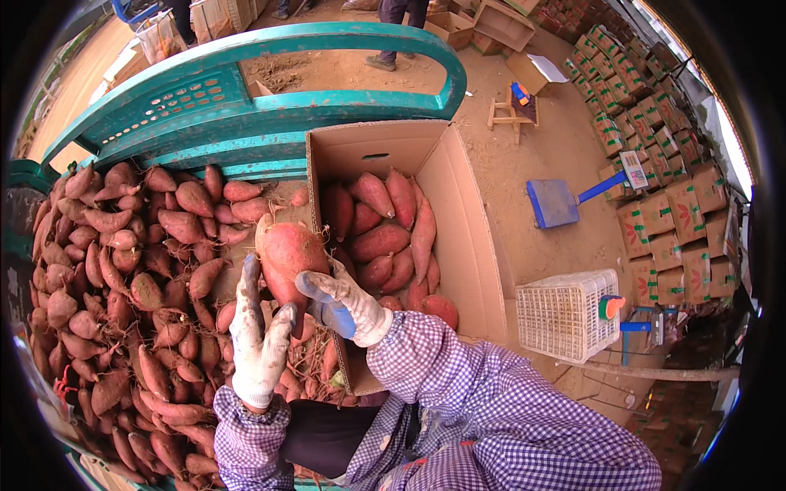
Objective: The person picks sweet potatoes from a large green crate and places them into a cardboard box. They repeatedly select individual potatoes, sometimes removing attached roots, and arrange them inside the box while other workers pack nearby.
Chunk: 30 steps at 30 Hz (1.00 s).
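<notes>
A large red sweet potato [296, 248] is held up between my two gloved hands, just left of the open cardboard box. My left hand [261, 344], in a dirt-stained white glove, has its spread fingers around the root's left side and lower end. On the other side my right hand [350, 301], in a white glove with blue-coated fingers, grips the root's lower right. Several cleaner sweet potatoes [381, 242] lie inside the cardboard box [463, 227]. To the left spreads a big heap of soil-covered sweet potatoes [147, 291] with stringy roots.
A green metal rail [270, 104] borders the far side. Beyond the box, a blue platform scale [552, 202], a white plastic crate [565, 316] and a small wooden stool [514, 113] stand on the ground. Stacked cartons [681, 227] line the right. A person's legs [399, 24] show behind the rail.
</notes>
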Each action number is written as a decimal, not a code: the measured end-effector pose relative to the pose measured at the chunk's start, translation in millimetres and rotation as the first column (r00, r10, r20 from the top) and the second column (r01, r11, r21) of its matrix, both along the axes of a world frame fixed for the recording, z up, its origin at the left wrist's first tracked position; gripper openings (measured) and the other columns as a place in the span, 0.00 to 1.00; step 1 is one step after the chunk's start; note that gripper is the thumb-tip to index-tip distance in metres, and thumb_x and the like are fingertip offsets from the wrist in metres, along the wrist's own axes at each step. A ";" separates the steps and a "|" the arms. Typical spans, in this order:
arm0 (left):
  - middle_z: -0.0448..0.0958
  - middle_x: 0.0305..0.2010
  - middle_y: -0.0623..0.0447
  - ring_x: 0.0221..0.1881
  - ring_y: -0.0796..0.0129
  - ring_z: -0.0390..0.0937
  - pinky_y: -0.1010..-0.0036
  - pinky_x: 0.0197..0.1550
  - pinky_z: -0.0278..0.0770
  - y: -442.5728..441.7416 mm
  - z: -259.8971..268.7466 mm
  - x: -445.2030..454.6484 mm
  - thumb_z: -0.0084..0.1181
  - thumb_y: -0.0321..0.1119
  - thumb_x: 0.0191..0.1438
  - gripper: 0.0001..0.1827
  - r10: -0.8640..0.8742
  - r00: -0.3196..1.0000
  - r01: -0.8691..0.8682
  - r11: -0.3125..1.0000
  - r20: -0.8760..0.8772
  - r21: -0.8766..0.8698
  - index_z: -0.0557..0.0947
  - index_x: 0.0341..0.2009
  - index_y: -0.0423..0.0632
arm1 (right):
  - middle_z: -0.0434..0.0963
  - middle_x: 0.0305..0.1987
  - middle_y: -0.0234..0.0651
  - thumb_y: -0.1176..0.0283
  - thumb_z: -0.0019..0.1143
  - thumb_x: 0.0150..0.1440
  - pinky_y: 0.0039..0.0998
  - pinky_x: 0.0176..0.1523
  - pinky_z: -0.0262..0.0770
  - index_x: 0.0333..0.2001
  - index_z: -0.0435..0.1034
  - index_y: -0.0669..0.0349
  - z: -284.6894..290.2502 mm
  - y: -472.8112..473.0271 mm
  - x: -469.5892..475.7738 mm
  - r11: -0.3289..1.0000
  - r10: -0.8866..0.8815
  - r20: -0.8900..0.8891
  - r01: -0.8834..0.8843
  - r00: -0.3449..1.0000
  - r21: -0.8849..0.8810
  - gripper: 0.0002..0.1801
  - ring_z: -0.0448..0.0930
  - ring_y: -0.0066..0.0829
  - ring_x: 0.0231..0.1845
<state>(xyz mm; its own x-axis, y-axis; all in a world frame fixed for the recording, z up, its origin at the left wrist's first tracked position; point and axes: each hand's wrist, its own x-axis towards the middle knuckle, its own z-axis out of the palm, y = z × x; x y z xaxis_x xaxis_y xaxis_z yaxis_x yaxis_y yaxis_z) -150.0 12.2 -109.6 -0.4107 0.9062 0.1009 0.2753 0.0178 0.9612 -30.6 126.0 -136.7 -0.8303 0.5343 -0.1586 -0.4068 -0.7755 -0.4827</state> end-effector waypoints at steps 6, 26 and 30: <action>0.63 0.68 0.45 0.68 0.61 0.61 0.66 0.68 0.58 -11.6 -6.2 -5.2 0.49 0.25 0.61 0.29 0.260 0.943 -0.277 0.960 0.209 0.052 0.63 0.67 0.39 | 0.79 0.46 0.47 0.62 0.65 0.56 0.32 0.41 0.83 0.60 0.63 0.64 18.1 48.6 103.1 0.929 -0.292 0.389 0.162 0.874 0.334 0.32 0.83 0.35 0.40; 0.70 0.60 0.46 0.59 0.66 0.67 0.72 0.61 0.65 -22.1 -19.9 -19.6 0.50 0.28 0.62 0.27 0.343 0.890 -0.350 0.936 0.299 -0.033 0.66 0.65 0.40 | 0.66 0.63 0.42 0.55 0.64 0.48 0.51 0.62 0.63 0.62 0.65 0.45 -80.8 53.4 114.5 -0.012 -0.734 0.603 -0.894 0.312 0.448 0.36 0.65 0.48 0.63; 0.71 0.59 0.48 0.57 0.68 0.69 0.74 0.61 0.66 -20.9 -13.5 -21.9 0.51 0.28 0.62 0.27 0.334 0.886 -0.329 0.942 0.322 -0.074 0.67 0.65 0.38 | 0.64 0.64 0.42 0.56 0.62 0.49 0.55 0.64 0.60 0.59 0.68 0.45 -85.2 46.1 85.4 -0.578 -0.402 0.743 -0.778 0.535 0.248 0.31 0.61 0.53 0.67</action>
<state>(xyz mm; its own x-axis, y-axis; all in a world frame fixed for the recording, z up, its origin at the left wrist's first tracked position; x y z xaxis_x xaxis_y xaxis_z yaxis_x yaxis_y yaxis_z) -171.8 -8.7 -123.1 -0.6947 0.7117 -0.1040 -0.0773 0.0699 0.9946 54.7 172.1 -221.9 -0.9123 0.1380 -0.3856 0.2264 0.9545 -0.1940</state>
